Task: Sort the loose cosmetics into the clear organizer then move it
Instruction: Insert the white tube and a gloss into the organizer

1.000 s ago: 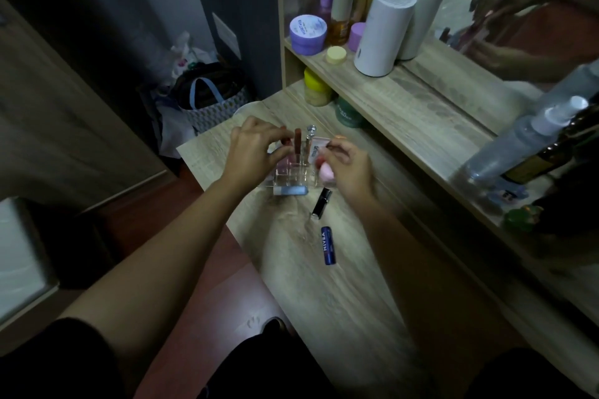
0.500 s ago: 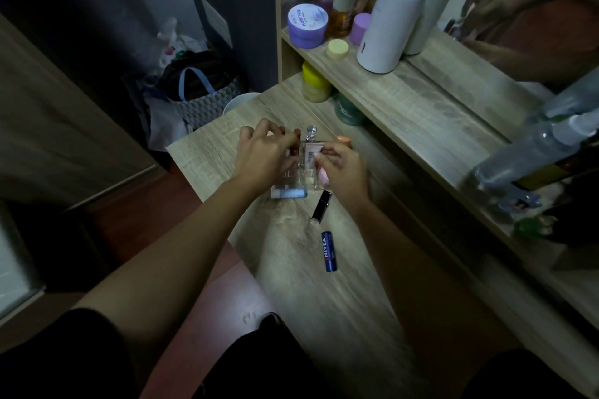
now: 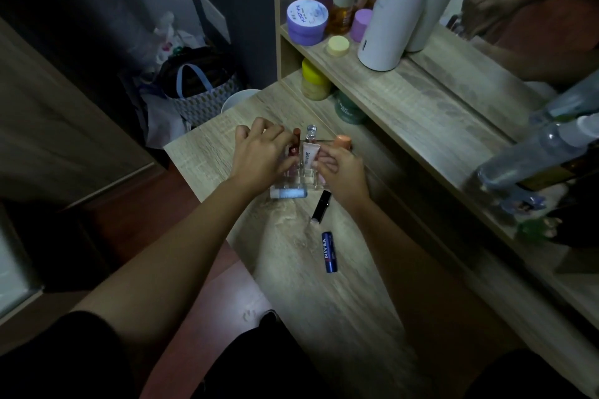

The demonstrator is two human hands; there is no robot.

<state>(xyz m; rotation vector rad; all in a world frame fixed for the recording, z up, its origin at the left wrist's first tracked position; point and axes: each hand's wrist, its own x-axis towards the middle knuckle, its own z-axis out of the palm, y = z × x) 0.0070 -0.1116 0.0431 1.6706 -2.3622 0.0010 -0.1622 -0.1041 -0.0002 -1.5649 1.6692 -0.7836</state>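
The clear organizer (image 3: 303, 181) stands on the wooden desk (image 3: 324, 295), mostly hidden by my hands. In it stand a brown lipstick (image 3: 296, 134), a clear-capped vial (image 3: 310, 133) and a pink lip tube (image 3: 309, 155). My left hand (image 3: 259, 157) curls over the organizer's left side, fingertips by the brown lipstick. My right hand (image 3: 342, 173) grips a pink item with a peach cap (image 3: 343, 141) at the organizer's right side. Loose on the desk lie a light blue tube (image 3: 288, 193), a black tube (image 3: 321, 206) and a blue Nivea stick (image 3: 329, 252).
A raised shelf (image 3: 437, 113) on the right carries a white cylinder (image 3: 393, 18), purple jars, bottles and a spray bottle (image 3: 534, 152). A yellow-lidded jar (image 3: 314, 79) and a green jar (image 3: 348, 108) sit under it. Bags (image 3: 197, 87) lie on the floor beyond the desk's left edge.
My right hand has lifted the pink item from the organizer's front to its right side, and the peach cap now shows above the fingers. My left hand stays on the organizer.
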